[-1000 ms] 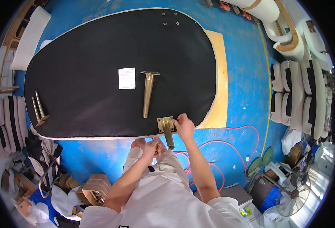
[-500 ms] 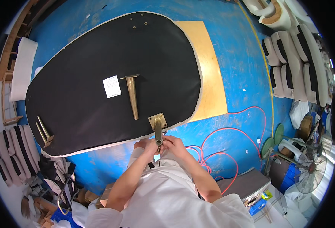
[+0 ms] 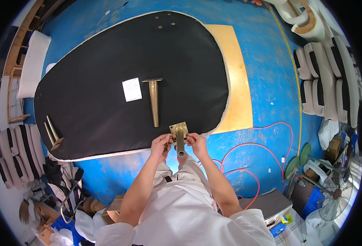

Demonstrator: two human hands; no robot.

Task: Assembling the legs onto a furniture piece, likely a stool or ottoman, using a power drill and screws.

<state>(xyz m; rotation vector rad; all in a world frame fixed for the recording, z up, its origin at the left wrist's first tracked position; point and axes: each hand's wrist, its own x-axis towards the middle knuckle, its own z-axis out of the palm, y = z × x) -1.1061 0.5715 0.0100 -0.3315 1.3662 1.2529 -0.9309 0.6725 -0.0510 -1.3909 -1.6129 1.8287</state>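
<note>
A brass-coloured furniture leg (image 3: 180, 139) with a square mounting plate stands at the near edge of a large black-bottomed upholstered piece (image 3: 107, 98). My left hand (image 3: 160, 145) is closed at the plate's left side, with something small and dark showing by its fingers. On the plate's right side, my right hand (image 3: 197, 144) is closed with its fingertips at the plate's corner; what they pinch is too small to make out. A second brass leg (image 3: 154, 102) lies loose on the black underside beside a white paper label (image 3: 131, 89).
Another leg (image 3: 56, 141) stands at the left end of the black underside. Beneath the right end lies a plywood board (image 3: 234, 82). A red hose (image 3: 257, 180) coils over the blue floor (image 3: 267, 90). Cushions (image 3: 324, 94) are stacked at the right, near a fan (image 3: 335, 192).
Both my hands have moved apart and forward, from together in front of the leg to either side of its plate. The view has shifted a little.
</note>
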